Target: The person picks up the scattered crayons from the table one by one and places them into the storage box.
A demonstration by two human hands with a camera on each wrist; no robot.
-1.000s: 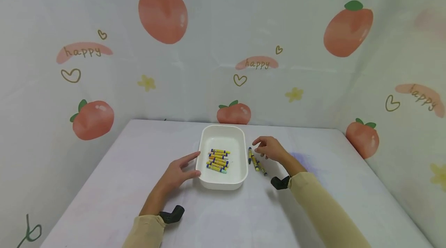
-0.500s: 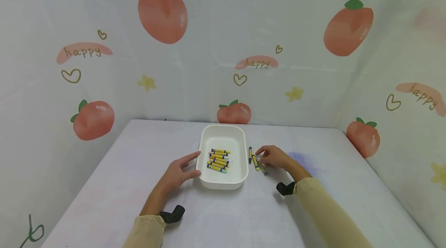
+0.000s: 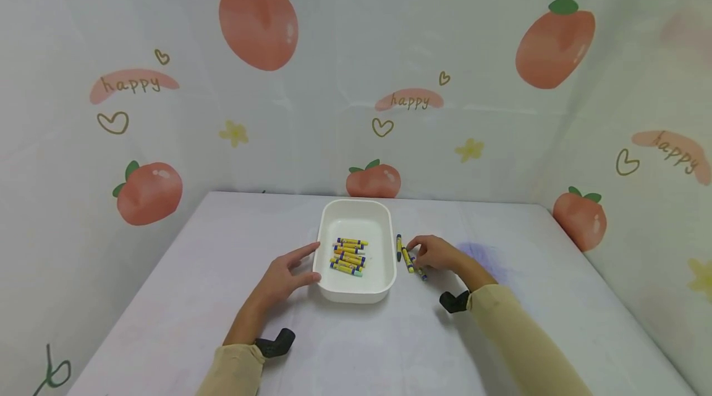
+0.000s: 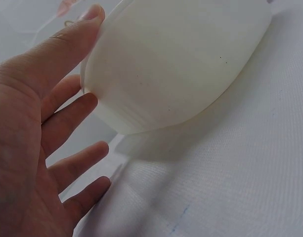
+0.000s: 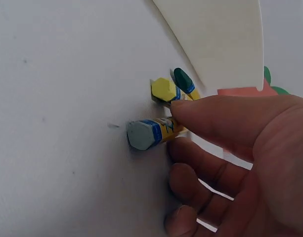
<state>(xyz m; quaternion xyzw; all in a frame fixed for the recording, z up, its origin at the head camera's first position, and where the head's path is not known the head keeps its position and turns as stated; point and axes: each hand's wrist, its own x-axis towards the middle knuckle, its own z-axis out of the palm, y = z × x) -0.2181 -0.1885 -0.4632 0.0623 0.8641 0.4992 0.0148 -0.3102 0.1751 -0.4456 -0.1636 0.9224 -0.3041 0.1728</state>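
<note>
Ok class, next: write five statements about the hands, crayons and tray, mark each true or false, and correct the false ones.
1. The left hand touches the white tray. True.
2. Every crayon lies inside the tray. False: three crayons are outside it.
3. The right hand has a grey-tipped crayon between thumb and fingers. True.
4. The crayons inside stand upright. False: the tray's crayons lie on their sides.
5. Outside, the dark green-tipped crayon lies nearest the tray. True.

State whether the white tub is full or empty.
Neither: the white tub is partly filled. Yellow-wrapped crayons lie on its floor, with bare floor showing around them.
</note>
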